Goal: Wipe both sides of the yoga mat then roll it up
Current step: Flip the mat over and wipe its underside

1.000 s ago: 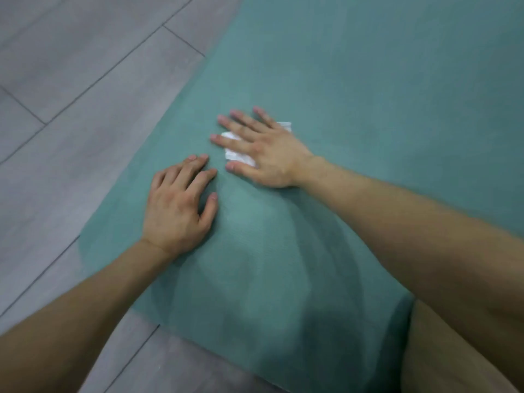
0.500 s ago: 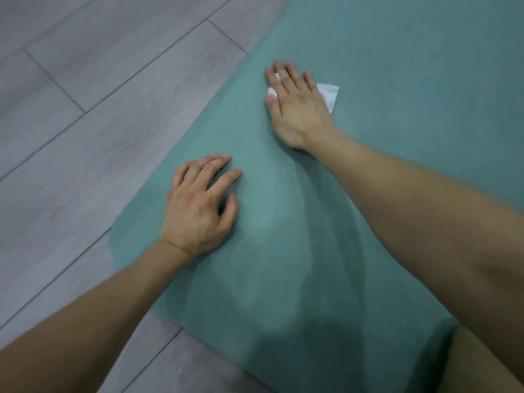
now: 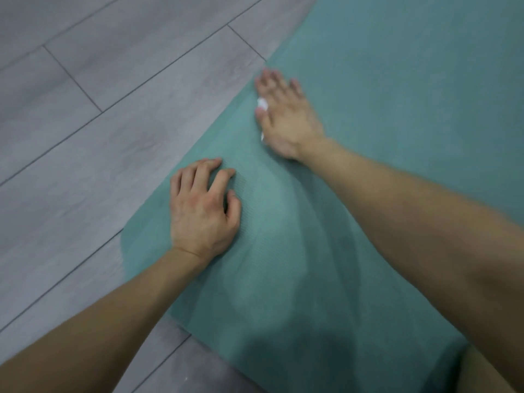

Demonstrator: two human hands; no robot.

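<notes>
A teal yoga mat [image 3: 397, 114] lies unrolled and flat on the floor, filling the right and middle of the view. My right hand [image 3: 286, 117] presses flat on a white wipe [image 3: 262, 104] close to the mat's left edge; only small bits of the wipe peek out beside the thumb. My left hand [image 3: 202, 211] rests palm down on the mat near its front left corner, fingers slightly curled, holding nothing. Both forearms reach in from the bottom of the view.
Grey wood-look plank flooring [image 3: 99, 109] covers the left and top left, and shows again below the mat's front edge. A bare knee or leg [image 3: 487, 373] sits at the bottom right corner beside the mat.
My right hand slid the wipe away from me and toward the mat's left edge, and now hides most of it. My left hand stays planted on the mat. The camera shifted left.
</notes>
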